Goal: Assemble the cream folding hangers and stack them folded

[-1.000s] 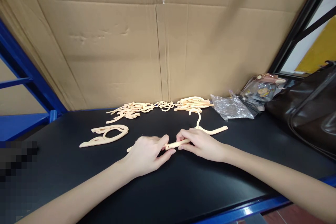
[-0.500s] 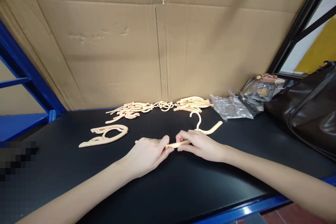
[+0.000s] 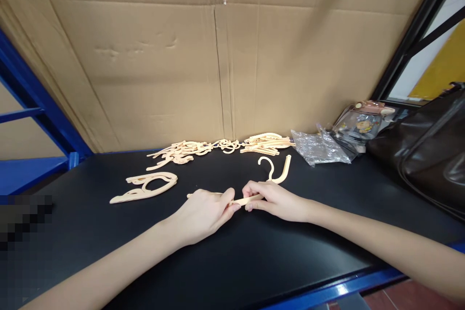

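A cream plastic folding hanger (image 3: 248,200) is held between my two hands over the black table. My left hand (image 3: 203,215) is closed round one arm of it, whose tip pokes out at the far left of the fist. With thumb and fingers my right hand (image 3: 276,201) pinches it close to its middle. Beyond the right hand rise the curved hook (image 3: 271,167) and another arm (image 3: 285,172), angled upward. The joint between them is hidden by my right fingers.
A folded hanger (image 3: 145,188) lies on the black table (image 3: 232,261) at left. Along the cardboard wall (image 3: 152,72) are piles of hanger parts (image 3: 181,151), small hooks (image 3: 228,145) and hanger arms (image 3: 267,144). To the right are clear plastic bags (image 3: 319,147), a transparent jug (image 3: 359,126) and a dark bag (image 3: 425,150).
The hanger's right arm has swung upward and inward toward the hook. The hook has shifted slightly left. Both hands stay almost in the same place.
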`<move>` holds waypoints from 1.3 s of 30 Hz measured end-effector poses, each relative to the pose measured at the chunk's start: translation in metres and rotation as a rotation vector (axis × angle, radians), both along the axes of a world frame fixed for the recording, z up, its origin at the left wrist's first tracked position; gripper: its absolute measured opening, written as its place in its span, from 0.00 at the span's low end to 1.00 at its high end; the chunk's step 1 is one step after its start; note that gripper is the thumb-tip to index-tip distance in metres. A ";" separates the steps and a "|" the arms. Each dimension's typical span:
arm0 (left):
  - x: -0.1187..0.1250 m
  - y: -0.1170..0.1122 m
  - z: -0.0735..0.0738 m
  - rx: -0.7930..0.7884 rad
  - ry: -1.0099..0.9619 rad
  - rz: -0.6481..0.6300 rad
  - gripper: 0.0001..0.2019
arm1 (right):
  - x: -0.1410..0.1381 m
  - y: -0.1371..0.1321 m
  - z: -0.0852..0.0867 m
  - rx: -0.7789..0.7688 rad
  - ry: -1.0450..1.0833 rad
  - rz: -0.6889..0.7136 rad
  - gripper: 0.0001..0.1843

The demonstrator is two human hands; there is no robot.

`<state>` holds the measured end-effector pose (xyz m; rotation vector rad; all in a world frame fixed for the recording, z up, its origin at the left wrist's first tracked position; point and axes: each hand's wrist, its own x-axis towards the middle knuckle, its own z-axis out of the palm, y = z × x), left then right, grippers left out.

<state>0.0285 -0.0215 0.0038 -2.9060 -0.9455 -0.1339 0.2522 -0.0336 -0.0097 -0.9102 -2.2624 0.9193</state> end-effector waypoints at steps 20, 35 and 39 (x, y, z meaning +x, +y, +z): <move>0.005 -0.003 0.007 -0.018 0.010 0.043 0.18 | -0.003 0.000 -0.001 -0.071 0.038 -0.025 0.07; 0.002 -0.005 0.006 -0.108 -0.117 0.103 0.19 | -0.003 -0.003 0.001 -0.025 0.006 -0.032 0.06; 0.001 -0.005 0.006 -0.108 -0.150 0.053 0.16 | -0.003 -0.005 0.002 -0.037 0.019 -0.028 0.05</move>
